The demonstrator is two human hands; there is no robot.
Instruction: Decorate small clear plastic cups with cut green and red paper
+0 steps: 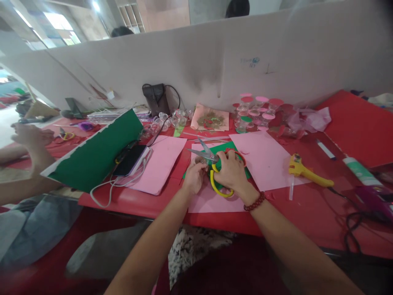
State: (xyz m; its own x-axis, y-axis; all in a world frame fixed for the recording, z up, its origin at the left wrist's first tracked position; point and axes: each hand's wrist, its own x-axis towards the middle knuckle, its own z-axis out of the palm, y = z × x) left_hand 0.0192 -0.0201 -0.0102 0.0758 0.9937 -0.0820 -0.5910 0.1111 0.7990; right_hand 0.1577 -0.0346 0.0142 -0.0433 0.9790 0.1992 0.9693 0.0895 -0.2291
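My right hand (230,169) is closed round yellow-handled scissors (208,155), with another finger near a red loop. The blades stand apart and point left, over my left hand. My left hand (195,176) pinches what looks like a small see-through plastic piece (201,159), mostly hidden by the fingers and blades. Beneath both hands lies green paper (225,146) on top of a pink sheet (199,205).
Pink sheets (166,164), a phone (130,160) with a white cable and a leaning green board (101,155) are on the left. To the right lie a yellow glue gun (307,170) and a marker (326,149). Plastic pieces with paper discs (258,112) stand behind. Another person's hands (32,137) show at far left.
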